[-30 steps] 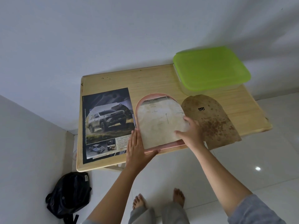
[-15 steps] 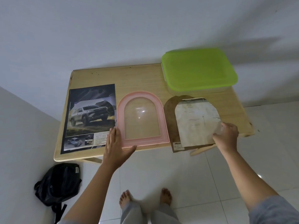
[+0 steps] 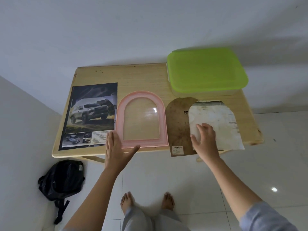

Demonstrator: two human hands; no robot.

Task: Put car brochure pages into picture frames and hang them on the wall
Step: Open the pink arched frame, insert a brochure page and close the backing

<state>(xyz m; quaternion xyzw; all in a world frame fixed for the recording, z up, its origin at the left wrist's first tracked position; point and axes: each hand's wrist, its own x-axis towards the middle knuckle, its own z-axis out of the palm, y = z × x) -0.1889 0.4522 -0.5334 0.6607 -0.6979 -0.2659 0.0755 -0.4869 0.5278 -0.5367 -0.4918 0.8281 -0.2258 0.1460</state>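
Pine tabletop [image 3: 141, 75] fills the middle, with a green-lidded box [image 3: 206, 70] at its far right corner. Car brochure page [image 3: 91, 114] lies flat on the left, and the pink arched frame [image 3: 163, 124] is just beside it (wood showing through the pane). Next comes the brown backing board [image 3: 177, 127], with the stained paper insert [image 3: 220, 120] overlapping its right side. Left hand [image 3: 116, 150] rests flat on the frame's near-left corner, fingers straight, thumb wide. Right hand [image 3: 205, 139] presses the insert, fingers spread, gripping nothing.
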